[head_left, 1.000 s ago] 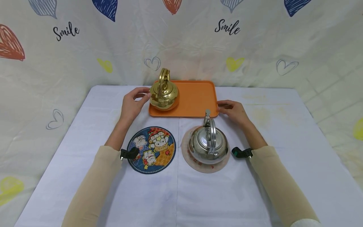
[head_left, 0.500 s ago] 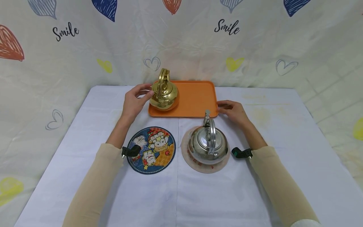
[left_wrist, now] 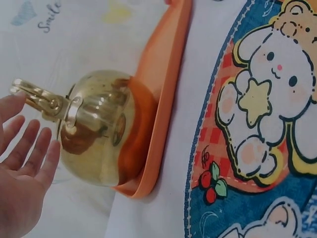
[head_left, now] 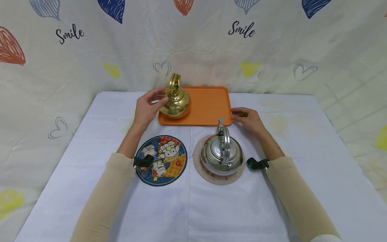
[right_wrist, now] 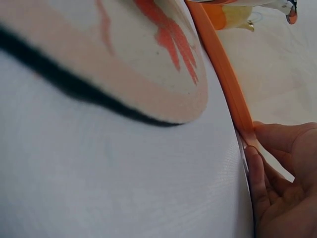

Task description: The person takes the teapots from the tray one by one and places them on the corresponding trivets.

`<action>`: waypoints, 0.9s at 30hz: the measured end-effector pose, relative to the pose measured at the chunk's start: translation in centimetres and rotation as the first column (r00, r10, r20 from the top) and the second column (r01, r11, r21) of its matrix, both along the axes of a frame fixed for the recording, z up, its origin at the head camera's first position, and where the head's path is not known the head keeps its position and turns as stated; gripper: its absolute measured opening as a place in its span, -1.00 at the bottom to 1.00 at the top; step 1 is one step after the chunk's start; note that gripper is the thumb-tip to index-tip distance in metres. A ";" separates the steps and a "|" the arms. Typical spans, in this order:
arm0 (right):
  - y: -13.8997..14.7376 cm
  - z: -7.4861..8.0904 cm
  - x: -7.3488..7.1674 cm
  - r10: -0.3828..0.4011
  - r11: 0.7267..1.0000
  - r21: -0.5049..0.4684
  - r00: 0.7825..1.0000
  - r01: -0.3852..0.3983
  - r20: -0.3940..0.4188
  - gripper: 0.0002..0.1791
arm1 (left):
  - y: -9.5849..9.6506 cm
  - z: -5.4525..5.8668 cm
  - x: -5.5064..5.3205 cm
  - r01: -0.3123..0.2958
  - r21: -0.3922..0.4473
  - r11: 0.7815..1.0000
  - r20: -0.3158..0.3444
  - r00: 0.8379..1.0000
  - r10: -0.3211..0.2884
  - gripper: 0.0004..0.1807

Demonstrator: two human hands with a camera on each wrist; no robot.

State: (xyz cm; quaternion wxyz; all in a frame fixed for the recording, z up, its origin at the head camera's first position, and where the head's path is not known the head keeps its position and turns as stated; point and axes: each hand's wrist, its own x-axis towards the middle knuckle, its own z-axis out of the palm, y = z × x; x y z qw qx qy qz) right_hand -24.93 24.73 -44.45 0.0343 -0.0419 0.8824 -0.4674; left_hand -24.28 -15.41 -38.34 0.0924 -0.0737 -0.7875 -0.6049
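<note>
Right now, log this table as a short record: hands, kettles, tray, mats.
Left hand: fingers spread beside the golden kettle; contact unclear
Right hand: fingertips at the right edge of the orange tray
Golden kettle: upright, on the tray's left part
Silver kettle: upright, on the pink mat
Orange tray: flat, at the table's far side
Pink mat: round, under the silver kettle
Blue mat: round, cartoon print, left of pink mat

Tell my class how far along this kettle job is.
Looks done: the silver kettle stands on the pink mat. In hand: the right hand holds the orange tray by its corner; the left hand is at the gold kettle, contact unclear. Remaining, probably: moving the gold kettle off the tray onto the blue mat, which bears no kettle.
</note>
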 end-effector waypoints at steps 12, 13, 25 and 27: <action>0.0 -0.1 0.0 0.005 1.000 0.001 1.000 -0.004 -0.019 -0.54 | 0.7 0.3 0.0 -0.017 0.024 1.000 0.010 1.000 0.016 -0.53; 0.0 -0.1 0.0 0.006 1.000 0.000 1.000 -0.006 -0.020 -0.54 | 0.7 0.3 0.0 -0.017 0.025 1.000 0.010 1.000 0.016 -0.53; 0.0 -0.5 -0.3 -0.007 1.000 0.026 1.000 0.008 -0.025 -0.54 | 0.9 0.5 -0.4 0.013 0.028 1.000 0.007 1.000 -0.013 -0.52; 0.0 -0.4 -0.3 -0.005 1.000 0.029 1.000 0.006 -0.025 -0.54 | 1.0 0.5 -0.4 0.021 0.031 0.999 0.005 1.000 -0.021 -0.51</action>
